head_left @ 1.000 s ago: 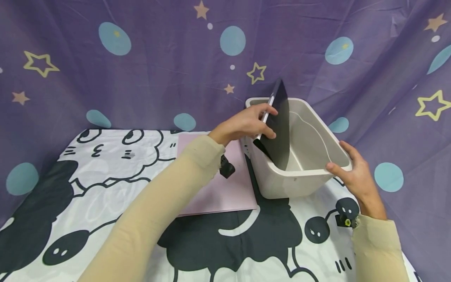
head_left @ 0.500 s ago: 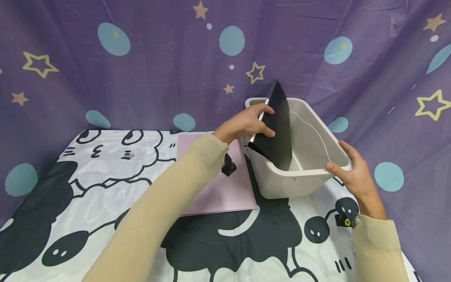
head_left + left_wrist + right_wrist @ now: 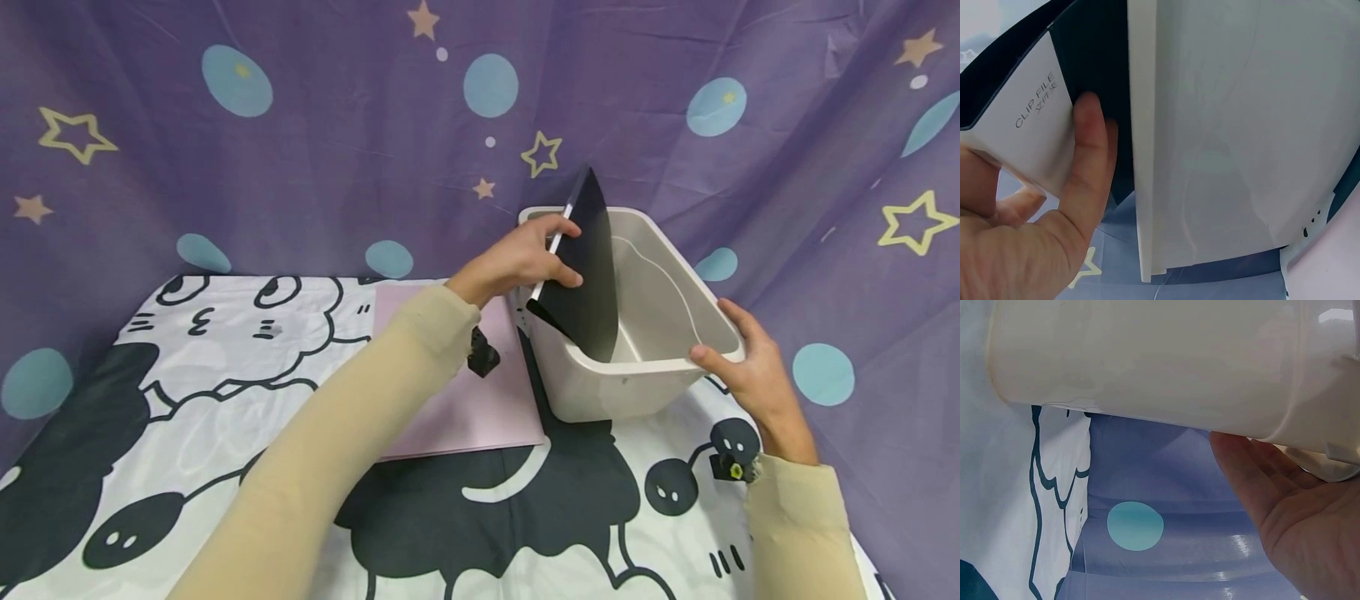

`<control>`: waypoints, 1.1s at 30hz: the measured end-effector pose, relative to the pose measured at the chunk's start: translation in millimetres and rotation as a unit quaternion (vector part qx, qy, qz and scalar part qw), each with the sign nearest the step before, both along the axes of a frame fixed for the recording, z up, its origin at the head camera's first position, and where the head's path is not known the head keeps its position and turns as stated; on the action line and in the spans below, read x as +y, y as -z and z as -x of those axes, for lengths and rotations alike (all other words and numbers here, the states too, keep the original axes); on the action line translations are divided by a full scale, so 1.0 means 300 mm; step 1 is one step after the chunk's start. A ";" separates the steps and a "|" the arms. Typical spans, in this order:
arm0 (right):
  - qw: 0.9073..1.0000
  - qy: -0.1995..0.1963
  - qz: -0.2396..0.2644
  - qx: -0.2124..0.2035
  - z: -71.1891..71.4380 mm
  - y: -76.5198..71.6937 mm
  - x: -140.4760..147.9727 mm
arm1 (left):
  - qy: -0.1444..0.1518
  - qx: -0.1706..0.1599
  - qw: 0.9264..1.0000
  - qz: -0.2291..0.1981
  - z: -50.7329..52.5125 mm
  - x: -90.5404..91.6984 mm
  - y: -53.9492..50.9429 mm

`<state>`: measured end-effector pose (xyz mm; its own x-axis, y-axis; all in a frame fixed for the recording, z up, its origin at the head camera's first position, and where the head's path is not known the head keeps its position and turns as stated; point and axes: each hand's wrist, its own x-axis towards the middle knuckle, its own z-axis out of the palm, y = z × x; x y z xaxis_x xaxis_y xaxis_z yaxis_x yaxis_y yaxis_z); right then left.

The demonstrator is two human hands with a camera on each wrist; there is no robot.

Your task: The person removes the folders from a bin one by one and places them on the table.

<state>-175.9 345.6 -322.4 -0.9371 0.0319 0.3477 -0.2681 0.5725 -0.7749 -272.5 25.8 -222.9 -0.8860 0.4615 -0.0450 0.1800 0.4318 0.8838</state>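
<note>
My left hand (image 3: 525, 260) grips a black clip file (image 3: 588, 275) by its white-labelled spine, thumb and fingers on either side. The file stands on edge, tilted, its lower part inside an off-white plastic bin (image 3: 607, 390) and its top above the rim. "CLIP FILE" is printed on the spine label (image 3: 1035, 119) in the left wrist view. At the bin's front right corner, my right hand (image 3: 759, 383) holds the rim, thumb over the edge. The right wrist view has the right hand (image 3: 1297, 519) against the bin's wall (image 3: 1147, 362).
A pink flat folder (image 3: 487, 408) lies on the table left of the bin, partly under my left forearm. The white cloth (image 3: 315, 467) has black cartoon prints. Behind hangs a purple curtain (image 3: 337, 150) with stars and dots, close to the bin's back.
The clip file has shifted slightly left and turned a little, showing more of its black cover. My left hand moved with it. The right hand still holds the bin in the same place.
</note>
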 end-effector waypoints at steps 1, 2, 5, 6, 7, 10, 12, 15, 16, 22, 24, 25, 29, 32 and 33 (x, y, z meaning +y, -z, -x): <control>1.000 -0.001 0.001 0.002 0.002 0.000 -0.002 | 0.000 -0.002 1.000 -0.007 -0.001 -0.005 -0.001; 1.000 -0.001 0.001 0.003 0.003 0.000 -0.004 | -0.001 -0.004 1.000 -0.012 -0.002 -0.011 -0.002; 1.000 -0.001 0.003 0.007 0.003 0.001 -0.006 | -0.002 -0.005 1.000 -0.023 -0.005 -0.023 -0.007; 1.000 -0.002 0.005 0.006 0.003 0.002 -0.006 | -0.004 -0.005 1.000 -0.025 -0.007 -0.029 -0.008; 1.000 -0.003 0.006 0.005 0.003 0.003 -0.006 | -0.007 -0.004 1.000 -0.025 -0.008 -0.034 -0.009; 1.000 -0.006 0.006 0.000 0.006 0.006 -0.006 | -0.018 -0.003 0.999 -0.027 -0.008 -0.050 -0.007; 1.000 -0.006 0.006 -0.002 0.006 0.007 -0.008 | -0.023 0.000 1.000 -0.018 -0.008 -0.059 -0.006; 1.000 -0.005 0.003 0.002 0.006 0.006 -0.007 | -0.023 0.004 1.000 -0.001 -0.003 -0.065 -0.002; 1.000 -0.003 0.003 0.004 0.005 0.006 -0.007 | -0.022 0.003 1.000 0.002 -0.002 -0.066 -0.002; 1.000 -0.002 -0.001 0.009 0.005 0.004 -0.004 | -0.030 -0.004 1.000 0.008 0.012 -0.056 0.002; 1.000 -0.001 -0.002 0.009 0.006 0.004 -0.002 | -0.030 -0.007 1.000 0.007 0.016 -0.052 0.002; 1.000 -0.001 -0.002 0.008 0.007 0.004 -0.002 | -0.028 -0.010 1.000 0.006 0.017 -0.050 0.002; 1.000 0.000 0.000 0.007 0.006 0.005 -0.002 | -0.017 -0.023 1.000 -0.008 0.020 -0.047 0.004; 1.000 0.001 0.001 0.003 0.005 0.006 -0.003 | -0.016 -0.035 0.999 -0.025 0.021 -0.049 0.009; 1.000 0.002 0.002 0.003 0.005 0.006 -0.004 | -0.017 -0.039 0.999 -0.034 0.020 -0.051 0.012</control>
<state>-177.5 344.4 -324.2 -0.9349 0.0367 0.3529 -0.2705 0.5699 -0.7760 -278.6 10.7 -226.4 -0.8961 0.4361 -0.0833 0.0964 0.3743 0.9223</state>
